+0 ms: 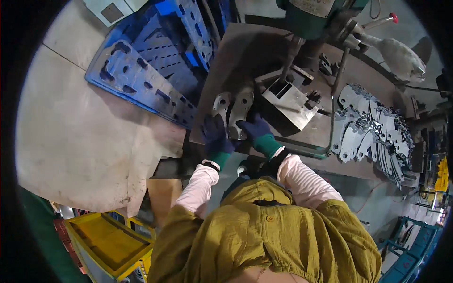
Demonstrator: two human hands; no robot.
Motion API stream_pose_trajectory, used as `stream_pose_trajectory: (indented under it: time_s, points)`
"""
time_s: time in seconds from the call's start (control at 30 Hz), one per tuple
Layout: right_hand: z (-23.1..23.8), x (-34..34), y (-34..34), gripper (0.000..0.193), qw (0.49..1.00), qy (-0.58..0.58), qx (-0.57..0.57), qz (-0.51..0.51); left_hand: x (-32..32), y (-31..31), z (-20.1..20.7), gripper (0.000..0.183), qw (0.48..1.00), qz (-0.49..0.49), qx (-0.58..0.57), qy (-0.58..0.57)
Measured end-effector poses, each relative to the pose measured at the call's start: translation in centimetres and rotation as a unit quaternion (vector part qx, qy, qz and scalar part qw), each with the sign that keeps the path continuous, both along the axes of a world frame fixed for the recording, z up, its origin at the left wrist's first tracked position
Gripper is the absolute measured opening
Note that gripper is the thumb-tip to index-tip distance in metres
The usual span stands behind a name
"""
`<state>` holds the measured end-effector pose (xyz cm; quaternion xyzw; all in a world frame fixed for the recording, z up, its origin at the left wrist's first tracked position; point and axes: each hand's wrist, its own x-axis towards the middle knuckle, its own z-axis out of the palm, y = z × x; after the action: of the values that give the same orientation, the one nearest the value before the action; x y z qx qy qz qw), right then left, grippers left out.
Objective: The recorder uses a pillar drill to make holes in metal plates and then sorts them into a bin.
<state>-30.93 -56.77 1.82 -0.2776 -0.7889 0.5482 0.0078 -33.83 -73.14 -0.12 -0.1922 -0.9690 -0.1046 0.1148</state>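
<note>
Both my hands wear dark blue gloves with green cuffs. Two curved grey metal plates with holes lie side by side near the front of the worktable: a left curved plate (221, 103) and a right curved plate (241, 107). My left hand (216, 134) is closed around the near end of the left one, its fingers over the metal. On the other side, my right hand (257, 128) grips the right plate's near edge. Just beyond my right hand is a steel fixture block (293, 104), under the spindle of a green drill press (309, 19).
A large pile of flat metal plates (363, 122) covers the table's right side. A bent metal bar (331, 120) curves around the fixture. Left of the table stands a blue plastic crate (141, 80). A yellow cart (111, 238) is at lower left.
</note>
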Motion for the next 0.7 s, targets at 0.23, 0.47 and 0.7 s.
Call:
stream_pose_trajectory:
  time_s: [0.23, 0.47, 0.7]
  points:
    - [1.2, -2.4, -1.2, 0.057, 0.994, -0.028, -0.025, 0.105, 0.0, -2.2, 0.3, 0.106, 0.997, -0.009, 0.023, -0.077]
    - [-4.7, -3.8, 0.5, 0.051, 0.956, 0.135, 0.047, 0.254, -2.8, -6.3, -3.3, 0.106, 0.934, -0.045, 0.272, -0.228]
    - [-3.4, -3.5, 2.7, 0.057, 0.914, 0.098, 0.239, 0.315, -8.2, -4.4, 1.1, 0.082, 0.771, -0.002, 0.417, -0.481]
